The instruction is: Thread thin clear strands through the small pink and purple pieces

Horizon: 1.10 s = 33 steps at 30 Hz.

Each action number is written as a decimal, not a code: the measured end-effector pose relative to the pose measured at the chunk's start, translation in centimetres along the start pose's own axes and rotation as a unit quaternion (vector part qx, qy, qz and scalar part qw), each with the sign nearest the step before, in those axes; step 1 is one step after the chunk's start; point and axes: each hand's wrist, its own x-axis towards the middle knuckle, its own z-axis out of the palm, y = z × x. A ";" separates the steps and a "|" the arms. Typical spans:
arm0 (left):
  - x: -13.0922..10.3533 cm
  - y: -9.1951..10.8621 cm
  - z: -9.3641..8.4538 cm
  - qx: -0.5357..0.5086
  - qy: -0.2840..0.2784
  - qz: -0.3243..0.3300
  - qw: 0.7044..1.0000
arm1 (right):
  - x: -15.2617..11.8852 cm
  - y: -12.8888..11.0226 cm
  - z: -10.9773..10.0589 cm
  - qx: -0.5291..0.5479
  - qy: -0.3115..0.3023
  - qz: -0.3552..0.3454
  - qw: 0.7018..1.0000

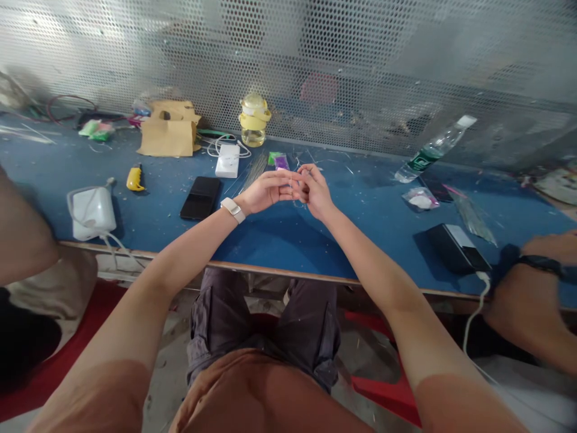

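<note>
My left hand (271,190) and my right hand (317,191) meet at the fingertips above the blue table. The fingers of the left are long and pressed together, with a pale band at the wrist. Those of the right are curled in a pinch against the left fingertips. A fine strand seems to show between them, but it is too thin to name. Just behind lie a purple packet (282,162) and a green packet (273,157). Left of these, a bundle of thin wire-like strands (256,167) rests partly behind my left hand.
Leftward are a black phone (201,198), white power bank (228,161), yellow clip (135,179) and white charger (94,211). A yellow-lidded bottle (253,120) stands behind. Rightward are a plastic bottle (435,150) and black box (457,248). People's arms show at both sides.
</note>
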 end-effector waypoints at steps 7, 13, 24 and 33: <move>-0.2 -0.4 -0.1 0.005 0.019 -0.001 1.000 | 0.0 0.1 0.1 -0.007 -0.005 0.009 1.000; -0.1 -0.7 -0.3 -0.001 0.003 0.010 1.000 | -0.1 -0.1 0.2 -0.003 -0.003 0.003 1.000; -0.1 -0.3 0.0 0.043 0.048 0.039 0.997 | 0.1 1.1 0.7 -0.010 -0.022 -0.004 1.000; 0.4 -0.2 -0.7 0.048 0.071 0.047 0.995 | 0.2 -0.1 0.2 0.061 -0.020 0.041 0.997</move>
